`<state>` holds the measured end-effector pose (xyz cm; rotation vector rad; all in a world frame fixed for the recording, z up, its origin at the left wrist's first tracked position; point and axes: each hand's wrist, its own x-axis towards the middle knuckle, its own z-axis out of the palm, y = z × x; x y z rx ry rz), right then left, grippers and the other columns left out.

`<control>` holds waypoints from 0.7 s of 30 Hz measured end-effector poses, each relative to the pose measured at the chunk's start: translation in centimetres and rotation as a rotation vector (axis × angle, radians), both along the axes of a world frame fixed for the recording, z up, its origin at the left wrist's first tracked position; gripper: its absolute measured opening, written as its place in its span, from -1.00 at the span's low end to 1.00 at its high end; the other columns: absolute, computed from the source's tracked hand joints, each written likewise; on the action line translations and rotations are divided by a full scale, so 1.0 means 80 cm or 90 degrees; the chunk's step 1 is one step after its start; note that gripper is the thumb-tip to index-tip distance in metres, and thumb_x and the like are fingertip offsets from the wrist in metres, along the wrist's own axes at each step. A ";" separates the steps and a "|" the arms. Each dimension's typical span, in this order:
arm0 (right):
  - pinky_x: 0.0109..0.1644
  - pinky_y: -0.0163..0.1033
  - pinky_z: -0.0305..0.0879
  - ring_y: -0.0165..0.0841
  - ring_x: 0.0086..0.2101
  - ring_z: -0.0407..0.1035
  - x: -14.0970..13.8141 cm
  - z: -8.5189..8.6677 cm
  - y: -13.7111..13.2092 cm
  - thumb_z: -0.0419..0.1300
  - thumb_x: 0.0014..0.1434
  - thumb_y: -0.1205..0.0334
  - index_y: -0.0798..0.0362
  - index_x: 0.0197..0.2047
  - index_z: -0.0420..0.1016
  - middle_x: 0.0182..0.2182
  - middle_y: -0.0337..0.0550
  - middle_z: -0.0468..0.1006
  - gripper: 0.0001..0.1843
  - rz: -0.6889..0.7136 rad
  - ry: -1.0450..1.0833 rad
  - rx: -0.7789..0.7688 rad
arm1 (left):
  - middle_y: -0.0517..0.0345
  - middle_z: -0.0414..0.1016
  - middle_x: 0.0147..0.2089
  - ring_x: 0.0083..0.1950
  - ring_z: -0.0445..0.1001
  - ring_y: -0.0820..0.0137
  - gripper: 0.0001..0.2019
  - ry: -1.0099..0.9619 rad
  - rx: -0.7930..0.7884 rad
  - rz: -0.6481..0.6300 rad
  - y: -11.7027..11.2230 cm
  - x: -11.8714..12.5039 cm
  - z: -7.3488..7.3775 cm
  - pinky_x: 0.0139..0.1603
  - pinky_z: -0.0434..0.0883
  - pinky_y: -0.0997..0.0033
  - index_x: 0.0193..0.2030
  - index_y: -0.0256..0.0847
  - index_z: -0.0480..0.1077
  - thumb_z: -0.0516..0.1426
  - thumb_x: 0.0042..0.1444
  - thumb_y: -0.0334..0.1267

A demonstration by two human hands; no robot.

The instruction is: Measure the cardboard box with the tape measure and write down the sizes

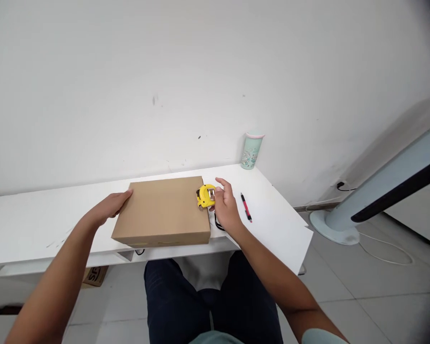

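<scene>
A closed brown cardboard box [165, 208] lies flat on the white desk [25, 224], its front edge close to the desk's front. My left hand [112, 206] grips the box at its left edge, with fingertips near the back left corner and some fingers hidden beside it. In my right hand [226, 205] is a yellow tape measure [205, 196], held over the box's right edge between thumb and fingers, index finger raised. Its dark wrist strap [218, 222] hangs below the hand. I see no blade pulled out along the box.
Right of my right hand, a red and black pen [246, 208] lies on white paper [279, 234] that overhangs the desk's right end. A mint tumbler [252, 152] stands by the wall. A tower fan [387, 181] is on the floor at right; another carton [95, 276] sits under the desk.
</scene>
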<state>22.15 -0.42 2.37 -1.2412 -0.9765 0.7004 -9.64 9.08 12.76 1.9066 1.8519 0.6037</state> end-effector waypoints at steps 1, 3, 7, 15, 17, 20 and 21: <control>-0.36 -0.19 0.37 -0.29 -0.42 0.40 -0.001 -0.003 0.001 -0.02 0.38 -0.08 -0.07 0.23 0.32 -0.41 -0.24 0.43 -0.54 0.015 -0.011 -0.008 | -0.01 0.49 -0.51 -0.47 0.46 0.16 -0.48 0.033 -0.009 0.002 0.007 0.004 0.003 -0.43 0.42 0.17 -0.48 -0.15 0.48 0.13 -0.02 0.32; -0.41 -0.20 0.33 -0.31 -0.48 0.35 -0.004 -0.010 -0.002 -0.04 0.39 -0.11 -0.08 0.21 0.35 -0.43 -0.25 0.40 -0.54 0.030 -0.019 -0.003 | -0.15 0.59 -0.34 -0.25 0.55 -0.03 -0.53 0.087 -0.022 0.011 0.008 0.015 0.009 -0.21 0.46 0.01 -0.37 -0.18 0.53 0.16 -0.02 0.24; -0.38 -0.22 0.34 -0.30 -0.39 0.36 -0.005 -0.025 -0.013 -0.04 0.38 -0.18 -0.07 0.17 0.38 -0.34 -0.18 0.42 -0.51 -0.036 -0.005 0.059 | -0.32 0.47 0.20 0.29 0.32 -0.25 -0.42 0.231 0.241 -0.001 -0.061 0.061 -0.006 0.19 0.23 -0.28 0.16 -0.25 0.43 -0.01 0.22 0.13; -0.57 -0.36 0.16 -0.49 -0.59 0.17 0.009 -0.070 -0.024 0.08 0.24 -0.29 -0.05 0.01 0.37 -0.41 -0.31 0.34 -0.48 -0.120 0.217 -0.015 | -0.09 0.61 0.08 0.16 0.49 0.00 -0.56 0.173 0.603 -0.132 -0.205 0.195 -0.120 0.40 -0.01 -0.21 0.08 -0.17 0.45 0.21 0.21 0.09; -0.57 -0.38 0.16 -0.51 -0.60 0.19 0.029 -0.086 -0.033 0.08 0.24 -0.29 -0.06 0.02 0.35 -0.39 -0.32 0.37 -0.48 -0.139 0.206 -0.039 | -0.03 0.64 0.00 0.13 0.53 0.02 -0.70 0.143 0.623 -0.094 -0.198 0.205 -0.133 0.44 -0.13 -0.29 -0.04 -0.17 0.46 0.24 0.21 -0.02; -0.64 -0.41 0.06 -0.54 -0.66 0.14 0.069 -0.104 -0.041 0.12 0.19 -0.30 -0.01 -0.04 0.35 -0.45 -0.33 0.41 -0.46 -0.080 0.170 -0.104 | 0.02 0.65 -0.04 0.11 0.56 0.10 -0.81 0.123 0.623 -0.164 -0.177 0.186 -0.130 0.46 -0.10 -0.27 -0.13 -0.16 0.45 0.23 0.21 -0.14; -0.67 -0.41 0.01 -0.54 -0.69 0.12 0.080 -0.108 -0.041 0.15 0.16 -0.29 0.02 -0.08 0.38 -0.50 -0.33 0.41 -0.46 -0.047 0.158 -0.124 | 0.02 0.64 -0.02 0.12 0.56 0.11 -0.82 0.127 0.608 -0.211 -0.172 0.172 -0.126 0.46 -0.06 -0.24 -0.11 -0.16 0.45 0.22 0.22 -0.15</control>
